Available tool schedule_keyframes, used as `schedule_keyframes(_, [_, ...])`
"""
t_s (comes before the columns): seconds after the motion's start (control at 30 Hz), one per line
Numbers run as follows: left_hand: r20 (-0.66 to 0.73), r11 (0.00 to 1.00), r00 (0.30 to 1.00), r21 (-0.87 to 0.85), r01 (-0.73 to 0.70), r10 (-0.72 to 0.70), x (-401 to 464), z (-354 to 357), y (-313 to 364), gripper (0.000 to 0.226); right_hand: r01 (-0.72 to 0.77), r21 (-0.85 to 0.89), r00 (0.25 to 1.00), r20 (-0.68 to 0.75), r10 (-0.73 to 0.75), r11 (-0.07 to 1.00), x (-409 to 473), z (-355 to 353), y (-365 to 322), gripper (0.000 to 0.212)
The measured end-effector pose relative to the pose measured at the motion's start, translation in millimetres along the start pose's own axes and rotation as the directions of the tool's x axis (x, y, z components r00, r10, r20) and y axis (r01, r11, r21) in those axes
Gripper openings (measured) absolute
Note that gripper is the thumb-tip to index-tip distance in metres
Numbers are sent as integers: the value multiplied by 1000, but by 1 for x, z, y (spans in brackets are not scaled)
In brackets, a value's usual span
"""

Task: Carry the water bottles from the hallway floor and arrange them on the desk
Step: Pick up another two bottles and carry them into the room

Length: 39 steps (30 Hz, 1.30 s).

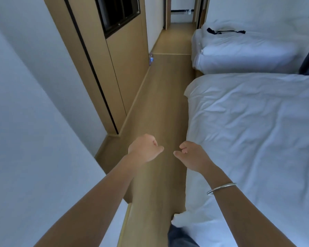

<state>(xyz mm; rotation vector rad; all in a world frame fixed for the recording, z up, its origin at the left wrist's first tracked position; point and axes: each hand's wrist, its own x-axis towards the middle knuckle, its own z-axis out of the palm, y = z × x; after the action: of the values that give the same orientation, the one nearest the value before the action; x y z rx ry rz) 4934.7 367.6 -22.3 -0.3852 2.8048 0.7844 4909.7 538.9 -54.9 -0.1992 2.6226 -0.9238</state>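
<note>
I'm seeing both hands lower centre, fingers curling loosely and holding nothing — left hand (144,150), right hand (192,155). One water bottle (151,59) is standing upper centre on the wooden floor (161,107) against the wall — its blue label is too blurred to read.

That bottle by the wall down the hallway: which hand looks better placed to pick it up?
Probably the left hand. The bottle stands against the left-side wall, on that hand's side; the right hand is nearer the bed. Both hold nothing.
</note>
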Motion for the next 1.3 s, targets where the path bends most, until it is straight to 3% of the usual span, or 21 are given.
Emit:
schedule_keyframes(0.33, [-20, 998, 998, -40, 56, -57, 177, -25, 64, 22, 25, -112, 998, 68, -18, 993, 183, -76, 4, 50])
schedule_keyframes(0.73, [-51, 994, 994, -44, 96, -98, 372, -53, 72, 23, 15, -130, 990, 140, 3, 991, 370, -110, -22, 45])
schedule_keyframes(0.8, [-37, 995, 996, -52, 83, -84, 417, -60, 70, 23, 6, -125, 990, 140, 11, 992, 413, -116, -31, 40])
schedule_keyframes(0.9, [-19, 995, 997, -63, 71, -72, 487, -76, 68, 20, -4, -155, 991, 134, 26, 988, 479, -127, -47, 14])
schedule_keyframes(1.03, [-19, 997, 997, -30, 69, -70, 570, -111, 72, 19, -29, -168, 991, 125, 50, 985, 558, -154, -72, 12])
schedule_keyframes(1.13, [-25, 998, 998, 0, 58, -58, 623, -137, 79, 18, -70, -176, 990, 109, 90, 982, 608, -175, -92, 42])
schedule_keyframes(1.3, [-8, 999, 1000, 31, 25, -25, 696, -157, 94, 16, -18, -198, 993, 114, 41, 980, 682, -200, -101, 46])
